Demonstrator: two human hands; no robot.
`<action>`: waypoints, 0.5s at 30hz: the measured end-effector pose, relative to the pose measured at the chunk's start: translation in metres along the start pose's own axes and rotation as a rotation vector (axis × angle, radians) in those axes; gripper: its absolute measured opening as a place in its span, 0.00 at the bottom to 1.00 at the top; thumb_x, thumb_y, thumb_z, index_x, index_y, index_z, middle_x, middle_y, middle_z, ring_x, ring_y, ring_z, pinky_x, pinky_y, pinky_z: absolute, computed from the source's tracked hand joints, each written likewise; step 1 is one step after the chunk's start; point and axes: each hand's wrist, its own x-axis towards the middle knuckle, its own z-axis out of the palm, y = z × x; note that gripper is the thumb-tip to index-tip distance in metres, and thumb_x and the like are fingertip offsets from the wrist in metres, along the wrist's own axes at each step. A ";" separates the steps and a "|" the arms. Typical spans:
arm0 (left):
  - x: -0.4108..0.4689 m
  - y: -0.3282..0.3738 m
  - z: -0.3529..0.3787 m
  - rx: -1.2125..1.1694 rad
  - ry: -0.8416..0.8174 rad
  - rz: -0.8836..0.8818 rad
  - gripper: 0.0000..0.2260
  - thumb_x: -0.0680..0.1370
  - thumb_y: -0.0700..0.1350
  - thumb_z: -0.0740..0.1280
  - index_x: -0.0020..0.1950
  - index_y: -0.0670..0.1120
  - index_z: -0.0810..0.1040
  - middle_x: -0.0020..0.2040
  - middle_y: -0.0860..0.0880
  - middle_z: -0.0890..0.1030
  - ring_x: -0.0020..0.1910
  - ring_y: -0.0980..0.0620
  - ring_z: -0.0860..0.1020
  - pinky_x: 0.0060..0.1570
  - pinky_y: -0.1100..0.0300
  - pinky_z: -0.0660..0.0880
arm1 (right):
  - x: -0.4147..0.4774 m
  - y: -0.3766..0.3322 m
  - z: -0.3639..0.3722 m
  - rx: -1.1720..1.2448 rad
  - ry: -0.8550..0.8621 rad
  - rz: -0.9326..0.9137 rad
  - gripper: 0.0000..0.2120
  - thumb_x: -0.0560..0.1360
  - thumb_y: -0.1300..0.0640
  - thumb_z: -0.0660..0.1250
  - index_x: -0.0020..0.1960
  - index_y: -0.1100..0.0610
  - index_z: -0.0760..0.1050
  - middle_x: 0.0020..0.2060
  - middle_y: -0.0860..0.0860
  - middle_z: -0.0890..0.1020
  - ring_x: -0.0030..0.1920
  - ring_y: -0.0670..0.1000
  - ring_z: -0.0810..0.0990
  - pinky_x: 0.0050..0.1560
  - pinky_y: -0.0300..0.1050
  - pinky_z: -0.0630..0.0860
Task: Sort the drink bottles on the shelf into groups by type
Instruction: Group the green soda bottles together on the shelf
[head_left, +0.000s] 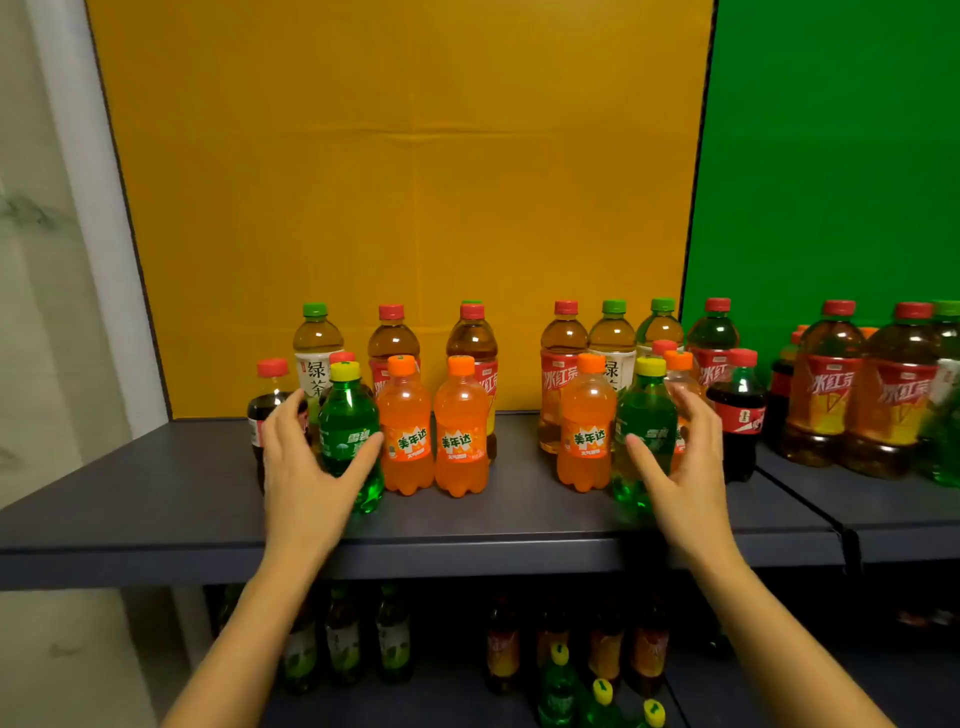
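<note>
Small soda bottles stand in the front row of a dark shelf (171, 499). My left hand (304, 467) is spread around a green lemon-lime bottle (347, 415), thumb across its front and fingers at its left side. Two orange soda bottles (405, 431) (461, 431) stand just right of it. My right hand (683, 462) is spread around a second green bottle (647, 415), thumb in front and fingers at its right side. A third orange bottle (586, 431) stands to that one's left. Neither hand has its fingers plainly curled tight.
Taller red-capped iced tea (393, 338) and green-capped green tea bottles (317, 343) fill the back row. Cola bottles stand at the far left (265, 400) and right (737, 410). A neighbouring shelf holds large iced tea bottles (831, 384). More bottles (561, 675) sit on the lower shelf.
</note>
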 end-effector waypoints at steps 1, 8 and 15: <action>0.004 -0.002 0.006 0.032 -0.002 -0.019 0.39 0.68 0.55 0.72 0.73 0.45 0.57 0.70 0.44 0.62 0.69 0.45 0.64 0.66 0.47 0.65 | 0.005 0.003 0.003 -0.020 0.031 0.004 0.31 0.73 0.58 0.69 0.71 0.57 0.60 0.68 0.54 0.65 0.69 0.50 0.62 0.68 0.46 0.61; 0.007 -0.018 0.038 0.051 -0.004 -0.112 0.40 0.69 0.52 0.73 0.73 0.41 0.55 0.70 0.40 0.63 0.70 0.42 0.63 0.66 0.45 0.64 | 0.013 0.028 0.021 -0.036 0.088 0.216 0.39 0.67 0.51 0.74 0.71 0.58 0.59 0.66 0.57 0.65 0.68 0.56 0.65 0.67 0.55 0.66; 0.012 -0.029 0.046 -0.061 0.012 -0.251 0.35 0.64 0.47 0.78 0.65 0.40 0.65 0.63 0.40 0.70 0.62 0.42 0.70 0.58 0.49 0.68 | 0.010 0.037 0.027 -0.181 0.080 0.319 0.44 0.62 0.46 0.77 0.69 0.58 0.59 0.64 0.57 0.67 0.65 0.58 0.69 0.58 0.59 0.73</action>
